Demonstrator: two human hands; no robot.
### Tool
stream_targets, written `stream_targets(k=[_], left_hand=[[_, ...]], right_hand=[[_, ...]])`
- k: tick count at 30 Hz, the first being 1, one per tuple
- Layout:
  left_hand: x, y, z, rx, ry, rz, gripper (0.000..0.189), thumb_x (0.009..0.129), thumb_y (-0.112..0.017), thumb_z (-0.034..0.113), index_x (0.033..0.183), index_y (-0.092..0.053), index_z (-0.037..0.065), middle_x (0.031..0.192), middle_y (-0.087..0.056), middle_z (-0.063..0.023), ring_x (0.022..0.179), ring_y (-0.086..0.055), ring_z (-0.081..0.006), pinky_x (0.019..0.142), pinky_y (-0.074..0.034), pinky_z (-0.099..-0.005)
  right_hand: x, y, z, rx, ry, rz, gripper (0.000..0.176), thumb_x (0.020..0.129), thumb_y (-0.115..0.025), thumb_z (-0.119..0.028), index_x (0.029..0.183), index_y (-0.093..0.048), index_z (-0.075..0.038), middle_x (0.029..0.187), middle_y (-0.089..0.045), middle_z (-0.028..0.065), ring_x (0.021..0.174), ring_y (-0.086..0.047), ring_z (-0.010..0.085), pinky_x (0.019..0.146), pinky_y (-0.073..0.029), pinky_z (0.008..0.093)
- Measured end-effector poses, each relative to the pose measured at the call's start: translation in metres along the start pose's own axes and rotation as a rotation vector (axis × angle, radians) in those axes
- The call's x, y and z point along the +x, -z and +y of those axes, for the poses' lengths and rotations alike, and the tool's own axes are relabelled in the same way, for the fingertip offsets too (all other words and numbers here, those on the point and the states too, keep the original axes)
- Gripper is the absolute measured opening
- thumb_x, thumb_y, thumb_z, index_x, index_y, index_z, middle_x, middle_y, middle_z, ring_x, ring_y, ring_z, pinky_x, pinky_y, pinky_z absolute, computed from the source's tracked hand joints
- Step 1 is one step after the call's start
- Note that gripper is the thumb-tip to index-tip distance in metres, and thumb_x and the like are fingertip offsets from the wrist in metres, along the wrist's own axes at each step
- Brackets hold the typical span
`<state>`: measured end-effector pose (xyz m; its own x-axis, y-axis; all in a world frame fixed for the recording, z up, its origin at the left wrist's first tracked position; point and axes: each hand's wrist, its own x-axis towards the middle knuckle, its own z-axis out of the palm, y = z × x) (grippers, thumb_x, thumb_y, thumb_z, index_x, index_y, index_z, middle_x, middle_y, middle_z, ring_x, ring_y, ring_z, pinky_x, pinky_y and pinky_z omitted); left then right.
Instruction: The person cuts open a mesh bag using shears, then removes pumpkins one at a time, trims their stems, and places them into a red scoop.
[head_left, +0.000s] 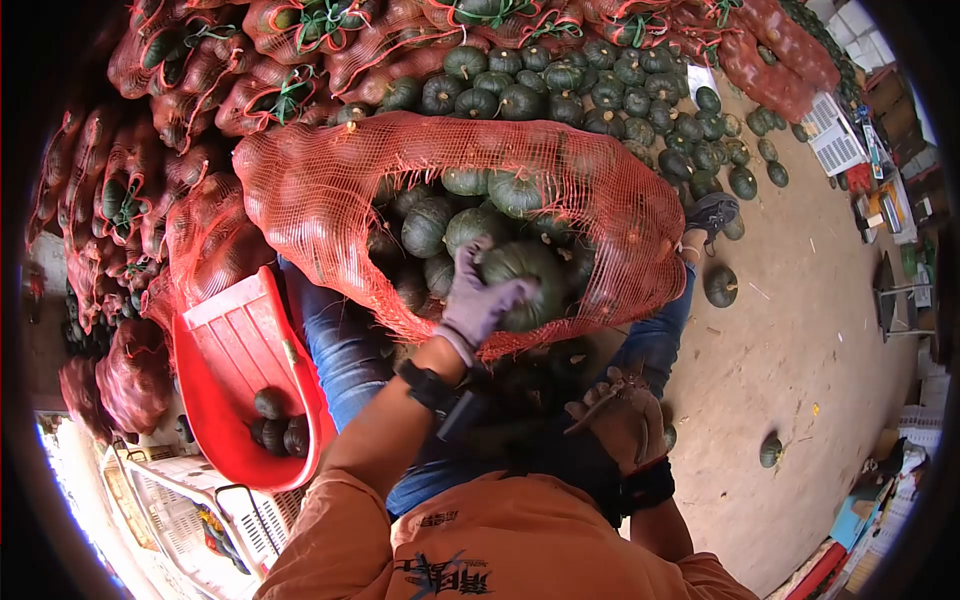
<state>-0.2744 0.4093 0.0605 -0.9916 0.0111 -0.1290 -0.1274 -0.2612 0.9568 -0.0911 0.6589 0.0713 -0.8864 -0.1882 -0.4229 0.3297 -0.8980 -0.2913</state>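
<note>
A large red mesh sack (320, 190) lies across in front of my legs, with a wide torn opening full of dark green pumpkins (427, 225). In that opening my left hand (478, 300), in a grey-purple glove, grips a big green pumpkin (520, 270); hand and pumpkin are slightly blurred. My right hand (622, 415), in a brownish glove, is by my right thigh below the sack. Its fingers are loosely spread and I see nothing in them. Between my legs, more dark round shapes (570, 360) sit in shadow.
To the left stands a red scoop-shaped bin (215, 420) holding several small dark pumpkins (273, 405). Filled mesh sacks (120, 200) are stacked at left and back. Loose pumpkins (610, 92) cover the floor behind the sack; single ones (720, 286) lie right. White crates (190, 510) stand lower left.
</note>
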Motion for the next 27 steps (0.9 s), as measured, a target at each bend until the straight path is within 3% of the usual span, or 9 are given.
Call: stream_targets(k=[3,4,7,9,11,12,16,21,27], left_hand=[[0.048,0.012,0.083,-0.393,-0.007,0.163,0.038,0.096,-0.069,0.022,0.127,-0.052,0.009,0.122,-0.063,-0.0126,0.116,-0.063,-0.0226,0.100,-0.052,-0.0396],[0.068,0.022,0.105,-0.638,-0.131,-0.090,0.034,0.100,-0.065,0.023,0.128,-0.054,0.008,0.122,-0.062,-0.0119,0.111,-0.063,-0.0215,0.100,-0.052,-0.0400],[0.071,0.018,0.117,-0.166,-0.134,0.170,0.059,0.097,-0.071,0.023,0.146,-0.044,0.005,0.126,-0.064,-0.0100,0.111,-0.063,-0.0220,0.102,-0.051,-0.0372],[0.082,0.048,0.049,0.404,0.145,-0.255,0.084,0.087,-0.079,0.043,0.153,-0.033,0.019,0.141,-0.053,-0.0139,0.122,-0.059,-0.0273,0.102,-0.049,-0.0450],[0.051,0.028,0.014,1.611,-0.237,-0.133,0.099,0.071,-0.089,0.046,0.152,-0.036,0.025,0.154,-0.042,-0.0169,0.136,-0.047,-0.0339,0.111,-0.038,-0.0529],[0.056,0.030,0.001,1.624,-0.316,-0.090,0.105,0.061,-0.093,0.046,0.150,-0.040,0.029,0.156,-0.036,-0.0167,0.143,-0.036,-0.0374,0.117,-0.028,-0.0570],[0.064,0.047,-0.001,1.251,-0.306,-0.223,0.102,0.061,-0.093,0.048,0.146,-0.044,0.021,0.149,-0.043,-0.0132,0.139,-0.042,-0.0316,0.119,-0.031,-0.0494],[-0.008,0.040,0.012,-1.002,0.370,-0.458,0.090,0.083,-0.068,0.063,0.149,-0.045,0.005,0.142,-0.056,-0.0200,0.129,-0.057,-0.0402,0.111,-0.046,-0.0550],[0.036,0.052,0.064,-0.808,0.569,-0.539,0.089,0.087,-0.050,0.080,0.144,-0.049,0.011,0.133,-0.059,-0.0238,0.112,-0.063,-0.0514,0.072,-0.061,-0.0612]], right_hand=[[-0.004,0.013,-0.001,0.075,-0.006,0.038,0.051,0.090,-0.066,-0.038,0.130,-0.052,-0.009,0.109,-0.061,0.0105,0.109,-0.057,0.0321,0.110,-0.033,0.0644],[-0.005,0.015,0.000,0.088,-0.012,0.066,0.053,0.090,-0.066,-0.038,0.131,-0.052,-0.009,0.110,-0.061,0.0109,0.109,-0.057,0.0324,0.110,-0.033,0.0644],[0.001,0.014,-0.003,0.105,-0.020,0.072,0.054,0.091,-0.064,-0.040,0.133,-0.050,-0.008,0.113,-0.059,0.0119,0.111,-0.055,0.0333,0.111,-0.031,0.0647],[0.003,0.015,-0.002,0.101,-0.018,0.012,0.053,0.092,-0.063,-0.040,0.132,-0.050,-0.008,0.115,-0.058,0.0123,0.113,-0.054,0.0339,0.112,-0.030,0.0651],[0.004,0.013,-0.002,0.109,-0.022,0.037,0.052,0.092,-0.063,-0.039,0.133,-0.050,-0.008,0.116,-0.057,0.0123,0.113,-0.053,0.0336,0.112,-0.029,0.0653],[0.003,0.013,-0.002,0.111,-0.025,0.052,0.052,0.093,-0.062,-0.039,0.133,-0.050,-0.009,0.116,-0.057,0.0123,0.113,-0.052,0.0335,0.112,-0.029,0.0654],[-0.001,0.008,-0.001,0.112,-0.014,0.054,0.052,0.093,-0.062,-0.038,0.134,-0.050,-0.008,0.114,-0.059,0.0125,0.115,-0.052,0.0331,0.113,-0.029,0.0651],[0.001,0.013,-0.002,0.078,-0.020,0.017,0.052,0.092,-0.063,-0.037,0.133,-0.052,-0.007,0.113,-0.062,0.0123,0.118,-0.054,0.0335,0.113,-0.031,0.0645],[0.004,0.010,-0.003,0.139,-0.030,-0.038,0.053,0.091,-0.064,-0.036,0.134,-0.052,-0.008,0.115,-0.062,0.0119,0.117,-0.055,0.0335,0.111,-0.032,0.0650]])
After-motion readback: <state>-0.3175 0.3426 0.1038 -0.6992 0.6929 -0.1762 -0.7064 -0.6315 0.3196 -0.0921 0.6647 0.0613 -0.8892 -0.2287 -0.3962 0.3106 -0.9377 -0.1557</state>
